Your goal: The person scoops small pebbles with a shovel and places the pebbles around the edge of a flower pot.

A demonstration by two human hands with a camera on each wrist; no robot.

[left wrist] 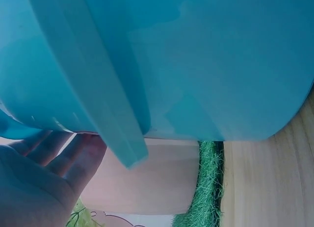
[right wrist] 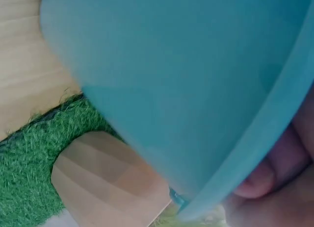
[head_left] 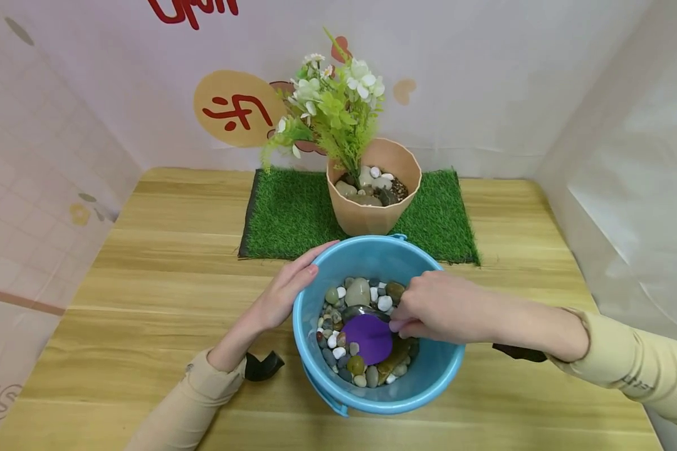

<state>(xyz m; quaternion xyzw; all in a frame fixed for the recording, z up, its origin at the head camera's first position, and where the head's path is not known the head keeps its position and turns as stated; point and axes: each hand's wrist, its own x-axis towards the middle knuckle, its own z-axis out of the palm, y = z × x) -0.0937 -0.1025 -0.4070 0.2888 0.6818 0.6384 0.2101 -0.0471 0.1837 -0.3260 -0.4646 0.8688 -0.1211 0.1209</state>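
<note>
A light blue bucket stands at the front middle of the table, with several pebbles in grey, white and brown inside. Reaching over its right rim, my right hand has curled fingers and grips a purple scoop. The scoop's rounded purple face lies among the stones; its handle is hidden by the hand. On the bucket's left side, my left hand rests with fairly straight fingers along the outer rim. In the left wrist view those fingers lie against the bucket wall.
Behind the bucket, a peach flowerpot with white flowers and stones stands on a green turf mat. The wooden table meets pale printed walls at the back and sides. The bucket's handle hangs down at its front left.
</note>
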